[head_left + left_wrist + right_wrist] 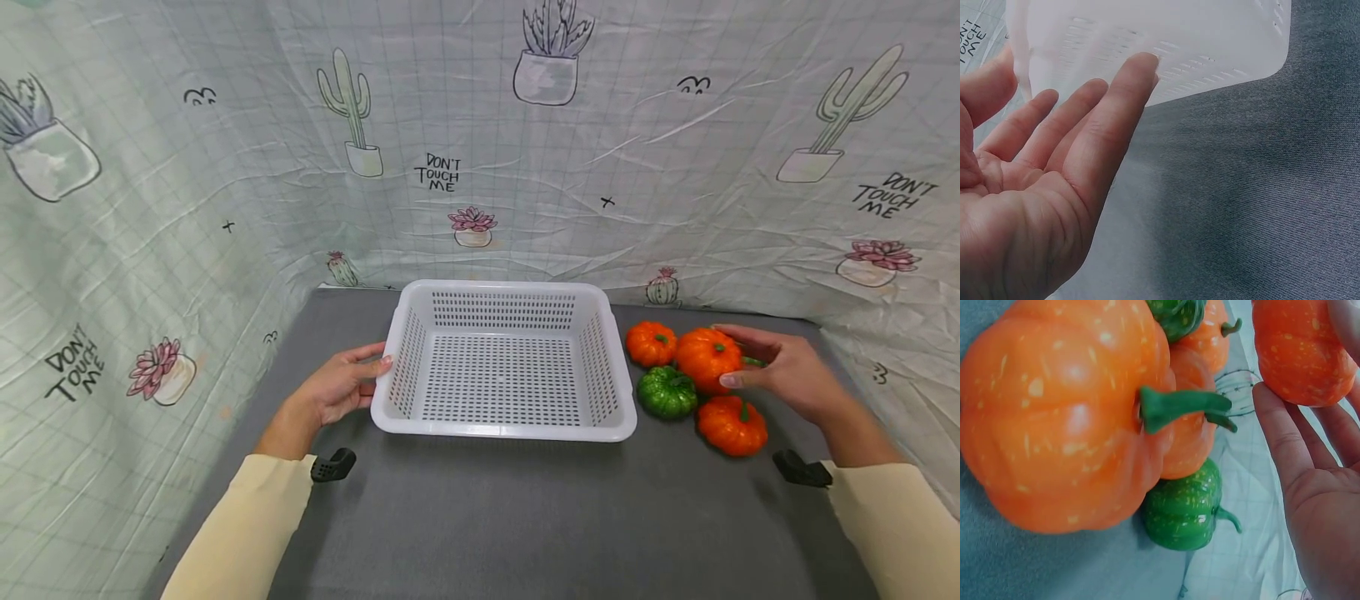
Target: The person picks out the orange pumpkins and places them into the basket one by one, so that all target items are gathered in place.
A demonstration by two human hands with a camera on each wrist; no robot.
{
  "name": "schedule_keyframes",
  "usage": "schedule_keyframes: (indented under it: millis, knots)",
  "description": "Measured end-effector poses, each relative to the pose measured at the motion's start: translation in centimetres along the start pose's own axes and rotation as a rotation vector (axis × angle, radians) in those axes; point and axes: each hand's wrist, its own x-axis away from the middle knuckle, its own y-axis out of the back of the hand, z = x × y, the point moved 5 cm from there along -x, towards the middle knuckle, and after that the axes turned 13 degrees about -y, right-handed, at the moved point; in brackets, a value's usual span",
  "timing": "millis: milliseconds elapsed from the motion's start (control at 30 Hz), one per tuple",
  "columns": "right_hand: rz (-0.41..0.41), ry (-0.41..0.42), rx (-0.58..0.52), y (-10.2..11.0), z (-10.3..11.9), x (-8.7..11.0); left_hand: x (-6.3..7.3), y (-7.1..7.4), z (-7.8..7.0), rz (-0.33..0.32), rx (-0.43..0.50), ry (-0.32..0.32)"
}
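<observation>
A white perforated plastic basket (501,431) sits on the grey table. My left hand (347,385) holds its left side, thumb at the rim and fingers against the outer wall; in the left wrist view the fingers (1107,134) spread along the holed wall. Right of the basket, my right hand (783,367) grips an orange toy pumpkin (705,354) between thumb and fingers. The right wrist view shows this pumpkin (1300,353) raised above the others. Around it lie a front orange pumpkin (731,427), a smaller orange one (647,343) and a green one (666,393).
Another green pumpkin (1182,509) lies at the group's far side, mostly hidden from the head view by the held pumpkin and hand. A further orange pumpkin (1188,447) shows behind the big one. Patterned cloth (510,150) hangs behind and on both sides of the table.
</observation>
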Motion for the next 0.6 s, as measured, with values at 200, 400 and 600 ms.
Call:
schedule_keyframes:
  millis: [200,400,600]
  knots:
    - [0.002,0.012,-0.006,-0.4,0.5,-0.2,-0.1,-0.1,-0.1,0.008,-0.004,-0.003]
    - [0.009,0.021,-0.032,-0.6,1.2,-0.2,-0.1,0.0,-0.1,0.009,-0.003,-0.002]
    - [0.026,0.037,-0.039,-1.1,1.9,-0.5,-0.1,0.0,-0.1,0.008,-0.007,-0.004]
